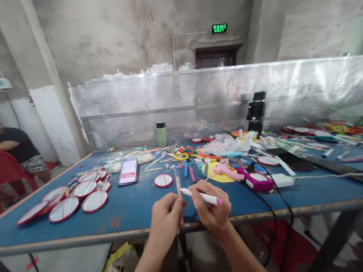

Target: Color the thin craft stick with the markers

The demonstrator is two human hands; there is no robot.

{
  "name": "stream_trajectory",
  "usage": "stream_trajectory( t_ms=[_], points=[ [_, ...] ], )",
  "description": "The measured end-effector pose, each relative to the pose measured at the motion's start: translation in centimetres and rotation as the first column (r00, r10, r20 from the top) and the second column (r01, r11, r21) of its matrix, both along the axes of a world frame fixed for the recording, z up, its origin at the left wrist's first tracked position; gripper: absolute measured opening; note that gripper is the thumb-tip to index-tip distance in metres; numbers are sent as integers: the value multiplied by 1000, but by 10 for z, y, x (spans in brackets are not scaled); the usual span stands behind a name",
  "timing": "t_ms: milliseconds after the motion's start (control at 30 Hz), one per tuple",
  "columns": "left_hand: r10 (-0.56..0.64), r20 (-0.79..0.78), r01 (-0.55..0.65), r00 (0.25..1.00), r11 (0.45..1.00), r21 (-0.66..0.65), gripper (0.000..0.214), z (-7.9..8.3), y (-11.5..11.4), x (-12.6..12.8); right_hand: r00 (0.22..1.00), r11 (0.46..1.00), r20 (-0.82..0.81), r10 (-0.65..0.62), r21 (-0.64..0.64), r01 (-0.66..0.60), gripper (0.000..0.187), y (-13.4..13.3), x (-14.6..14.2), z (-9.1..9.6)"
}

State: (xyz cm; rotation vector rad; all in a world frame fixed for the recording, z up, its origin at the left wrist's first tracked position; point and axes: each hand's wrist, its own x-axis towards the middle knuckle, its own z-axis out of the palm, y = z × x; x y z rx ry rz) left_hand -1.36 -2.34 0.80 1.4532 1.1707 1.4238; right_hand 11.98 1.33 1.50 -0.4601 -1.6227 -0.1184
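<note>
Over the front edge of the blue table, my left hand (167,214) pinches a thin, flat wooden craft stick (178,182) held upright. My right hand (212,205) grips a white marker (206,196) with a pink end, like a pen. The marker's tip points left and is at the stick's side; whether it touches cannot be made out. Just beyond my hands lies a small round mirror (163,180) with a red rim. A blue marker (186,170) and a pink marker (192,174) lie behind the stick.
Several round red-rimmed mirrors (64,209) lie at the left, near a phone (128,172). A green bottle (161,134) stands at the back. On the right are a purple device (256,179), black cables (271,204) and a white power bank (283,180). A person (9,145) sits far left.
</note>
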Motion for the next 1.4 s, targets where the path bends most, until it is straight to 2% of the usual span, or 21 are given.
stream_trajectory(
  t_ms=[1400],
  points=[
    [3,-19,-3,1000,1000,-6,35,-1,1,1,1000,1000,-17,-1,-11,1,17,1,-2,1]
  ],
)
